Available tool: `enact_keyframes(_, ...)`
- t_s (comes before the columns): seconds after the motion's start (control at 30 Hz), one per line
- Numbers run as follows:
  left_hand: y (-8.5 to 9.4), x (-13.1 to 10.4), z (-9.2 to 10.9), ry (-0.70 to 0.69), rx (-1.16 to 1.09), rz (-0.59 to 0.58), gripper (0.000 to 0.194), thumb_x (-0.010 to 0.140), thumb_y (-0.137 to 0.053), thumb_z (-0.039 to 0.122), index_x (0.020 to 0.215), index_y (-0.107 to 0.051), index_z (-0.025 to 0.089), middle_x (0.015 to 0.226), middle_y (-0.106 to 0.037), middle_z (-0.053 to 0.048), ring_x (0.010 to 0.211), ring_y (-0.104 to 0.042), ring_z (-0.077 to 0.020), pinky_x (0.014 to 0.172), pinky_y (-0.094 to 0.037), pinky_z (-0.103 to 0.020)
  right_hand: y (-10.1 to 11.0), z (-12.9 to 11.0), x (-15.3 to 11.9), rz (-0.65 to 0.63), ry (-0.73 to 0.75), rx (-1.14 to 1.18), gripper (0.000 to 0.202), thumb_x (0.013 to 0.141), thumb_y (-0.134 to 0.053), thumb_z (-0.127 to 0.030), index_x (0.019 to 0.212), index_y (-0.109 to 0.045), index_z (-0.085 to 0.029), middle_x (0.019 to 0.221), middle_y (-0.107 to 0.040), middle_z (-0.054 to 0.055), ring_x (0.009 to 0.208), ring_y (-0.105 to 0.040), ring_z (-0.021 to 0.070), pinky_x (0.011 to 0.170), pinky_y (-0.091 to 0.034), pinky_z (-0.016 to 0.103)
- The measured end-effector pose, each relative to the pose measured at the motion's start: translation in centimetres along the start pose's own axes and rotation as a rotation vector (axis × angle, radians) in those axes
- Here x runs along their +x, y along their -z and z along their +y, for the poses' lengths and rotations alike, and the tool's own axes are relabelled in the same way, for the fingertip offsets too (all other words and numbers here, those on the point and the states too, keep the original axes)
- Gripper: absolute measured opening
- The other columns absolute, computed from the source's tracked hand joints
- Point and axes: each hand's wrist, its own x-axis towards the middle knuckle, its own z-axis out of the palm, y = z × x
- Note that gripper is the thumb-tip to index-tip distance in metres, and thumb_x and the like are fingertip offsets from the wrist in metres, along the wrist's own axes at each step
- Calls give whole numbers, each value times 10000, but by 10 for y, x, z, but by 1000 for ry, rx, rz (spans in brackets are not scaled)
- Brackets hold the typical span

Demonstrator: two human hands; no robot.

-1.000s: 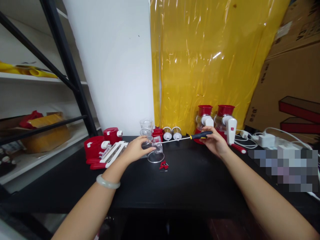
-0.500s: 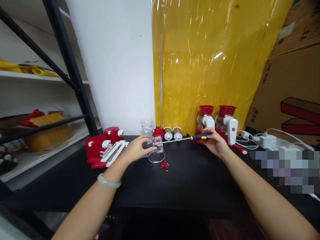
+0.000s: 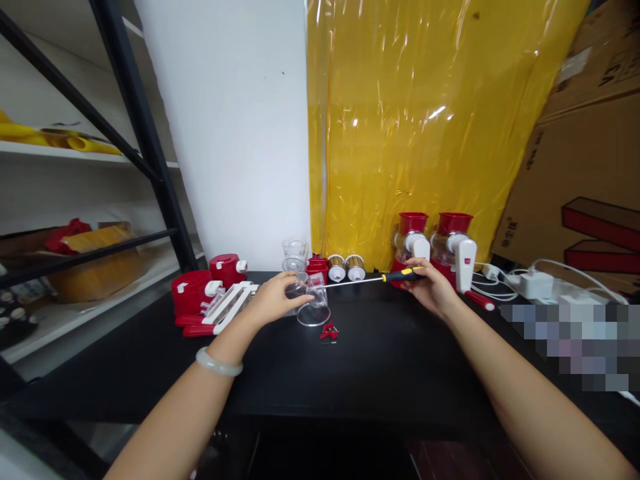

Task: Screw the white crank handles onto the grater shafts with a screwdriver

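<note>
My left hand [image 3: 277,297] grips a clear plastic housing [image 3: 314,313] that rests on the black table, its round rim facing me. In my right hand [image 3: 429,287] is a screwdriver [image 3: 395,275] with a black and yellow handle, held nearly level. Its long metal shaft points left, and the tip meets the clear housing beside my left thumb; exactly what it touches is too small to tell. Just in front of the housing lie small red parts [image 3: 329,331] with a thin metal piece near them.
Red bases [image 3: 191,293] and white-and-red handles [image 3: 233,308] sit at left. Behind the housing stand another clear housing [image 3: 295,252] and metal grater drums [image 3: 337,268]. Two assembled red-and-white rotary graters [image 3: 456,247] stand at back right, near white chargers and cables [image 3: 536,285].
The screwdriver handle has turned slightly in my right hand, with more yellow showing. My left hand and the clear housing stay in place.
</note>
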Motion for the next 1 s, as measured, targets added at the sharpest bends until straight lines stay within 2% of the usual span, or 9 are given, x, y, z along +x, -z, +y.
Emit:
enact_keyframes(0.13,-1,0,-1,1,10,15,463,744,-644,628,1011,-697,253,1282,-622,-97,1179,-590,-282,1022,-447,-426,0,-2,-2,-37,1,29,217,645,-682,-336,832,-605,-256,797,-584,-14,694,-570,161,630,-512,339)
enact_keyframes(0.27,1,0,0,-7,-3,5,467,746,-639,632,1007,-701,250,1290,-621,-91,1197,-581,-289,1021,-451,-422,-1,2,2,38,-10,-102,355,785,-573,-575,750,-609,-224,467,-416,-52,403,-380,104,514,-451,312)
enact_keyframes(0.33,1,0,2,-7,-11,12,468,740,-646,632,998,-705,245,1279,-628,-95,1187,-588,-293,1017,-455,-422,0,5,4,68,-8,-190,368,784,-590,-583,727,-604,-220,396,-319,-78,353,-293,87,488,-427,306)
enact_keyframes(0.47,1,-1,2,12,-4,11,466,734,-646,642,989,-706,256,1283,-627,-86,1199,-579,-292,1026,-449,-414,1,7,6,86,20,-103,220,680,-710,-399,775,-588,-242,606,-529,-40,511,-491,121,545,-465,299)
enact_keyframes(0.57,0,-1,1,11,7,7,483,739,-635,652,1006,-699,255,1297,-619,-84,1205,-575,-284,1034,-442,-402,2,4,2,-4,5,43,227,607,-670,-268,821,-595,-266,763,-590,-19,690,-577,166,654,-514,355)
enact_keyframes(0.7,0,0,0,2,1,5,483,738,-637,650,1002,-694,249,1301,-614,-93,1200,-579,-283,1032,-440,-411,4,1,-1,-115,-4,86,236,627,-610,-304,860,-608,-273,869,-611,16,807,-598,213,714,-524,420)
enact_keyframes(0.8,3,1,3,28,-3,-14,456,735,-637,650,930,-688,241,1305,-612,-98,1206,-575,-292,1026,-438,-425,4,4,3,-38,-14,-12,223,720,-604,-461,801,-584,-255,774,-600,14,690,-591,195,622,-505,371)
enact_keyframes(0.9,6,1,7,43,-4,-18,435,723,-642,655,774,-637,223,1254,-644,-106,1192,-585,-305,991,-456,-425,4,10,8,47,-59,-178,420,763,-535,-654,737,-562,-236,508,-476,-26,427,-439,136,475,-414,305)
enact_keyframes(1.0,9,0,9,58,-5,-12,452,711,-643,665,704,-566,220,1120,-703,-102,1107,-633,-307,891,-499,-403,6,14,8,55,-76,-265,372,756,-613,-606,744,-569,-236,388,-340,-86,344,-288,91,468,-405,291)
